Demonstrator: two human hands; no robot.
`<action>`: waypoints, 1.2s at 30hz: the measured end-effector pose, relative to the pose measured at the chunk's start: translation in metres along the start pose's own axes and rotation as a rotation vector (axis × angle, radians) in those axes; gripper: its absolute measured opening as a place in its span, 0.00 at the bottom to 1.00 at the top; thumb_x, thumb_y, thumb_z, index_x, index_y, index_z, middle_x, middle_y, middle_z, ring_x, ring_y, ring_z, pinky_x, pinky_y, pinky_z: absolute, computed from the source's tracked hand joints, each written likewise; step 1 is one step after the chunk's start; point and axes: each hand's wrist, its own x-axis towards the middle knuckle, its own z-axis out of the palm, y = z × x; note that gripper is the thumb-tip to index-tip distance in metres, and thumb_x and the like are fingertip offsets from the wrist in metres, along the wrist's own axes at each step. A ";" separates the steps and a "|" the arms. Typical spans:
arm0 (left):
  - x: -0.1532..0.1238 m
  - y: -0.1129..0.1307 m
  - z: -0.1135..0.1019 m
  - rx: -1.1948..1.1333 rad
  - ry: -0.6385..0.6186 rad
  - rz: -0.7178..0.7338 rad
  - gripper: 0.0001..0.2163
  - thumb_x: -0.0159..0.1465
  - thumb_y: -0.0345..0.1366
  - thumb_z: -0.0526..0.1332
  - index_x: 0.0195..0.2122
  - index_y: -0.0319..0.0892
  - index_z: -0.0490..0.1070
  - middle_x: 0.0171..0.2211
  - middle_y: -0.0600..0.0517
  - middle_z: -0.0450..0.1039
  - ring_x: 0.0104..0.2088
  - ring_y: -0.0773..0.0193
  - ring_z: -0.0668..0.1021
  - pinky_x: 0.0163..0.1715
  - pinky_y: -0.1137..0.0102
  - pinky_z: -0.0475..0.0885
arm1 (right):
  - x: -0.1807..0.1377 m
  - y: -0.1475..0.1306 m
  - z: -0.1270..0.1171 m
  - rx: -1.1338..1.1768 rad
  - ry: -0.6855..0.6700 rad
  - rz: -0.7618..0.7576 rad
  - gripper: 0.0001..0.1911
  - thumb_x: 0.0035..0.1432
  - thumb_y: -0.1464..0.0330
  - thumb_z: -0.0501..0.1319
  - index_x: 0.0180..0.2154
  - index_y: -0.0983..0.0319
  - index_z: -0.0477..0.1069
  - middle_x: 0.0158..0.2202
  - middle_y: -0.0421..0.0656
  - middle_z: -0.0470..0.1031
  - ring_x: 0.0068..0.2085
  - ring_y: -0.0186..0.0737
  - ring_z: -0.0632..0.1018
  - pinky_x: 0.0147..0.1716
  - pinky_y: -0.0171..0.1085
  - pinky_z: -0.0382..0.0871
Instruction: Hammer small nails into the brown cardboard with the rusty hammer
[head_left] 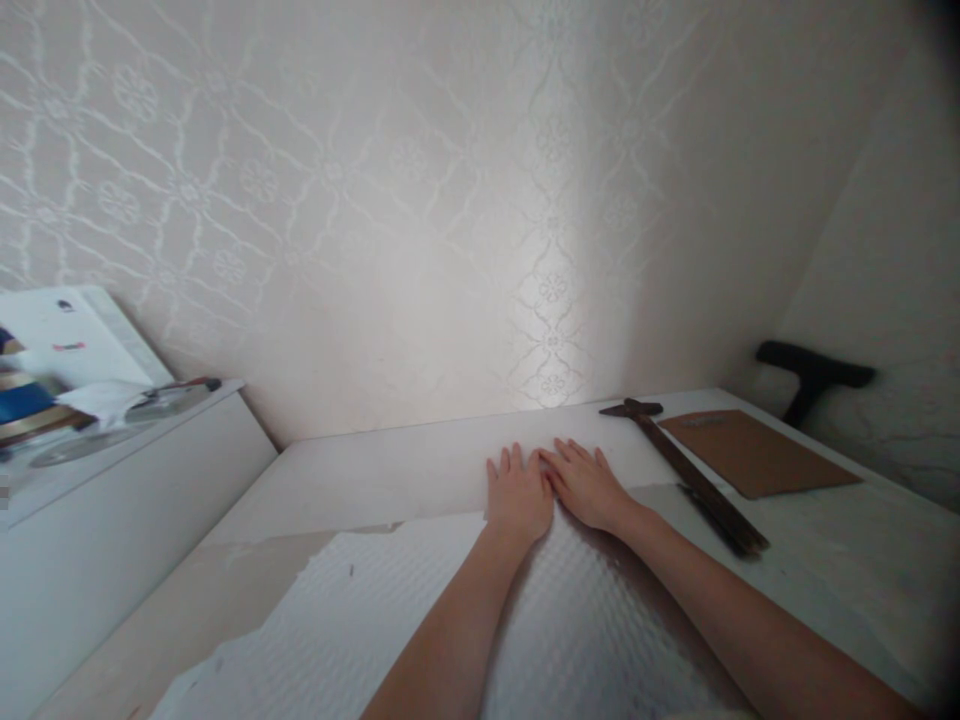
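My left hand [517, 493] and my right hand [585, 482] lie flat, side by side, fingers stretched toward the wall. Both press on the far edge of a white textured sheet [390, 610] spread over the tabletop [375, 465]. Neither hand holds anything. The sheet's left edge is ragged, with bare beige surface beside it.
A long dark wooden tool with a cross-head [686, 470] lies right of my hands, next to a brown board [757, 450]. A black T-shaped handle [814, 370] leans at the far right corner. A white cabinet [120, 470] on the left carries cluttered items. A patterned wall [420, 200] stands behind.
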 end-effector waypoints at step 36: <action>0.000 0.000 0.000 -0.006 -0.002 0.003 0.22 0.69 0.38 0.42 0.62 0.40 0.57 0.64 0.38 0.54 0.64 0.47 0.59 0.61 0.49 0.54 | 0.001 0.001 0.002 -0.001 0.001 -0.003 0.26 0.66 0.65 0.42 0.64 0.61 0.56 0.66 0.54 0.54 0.65 0.56 0.55 0.59 0.60 0.48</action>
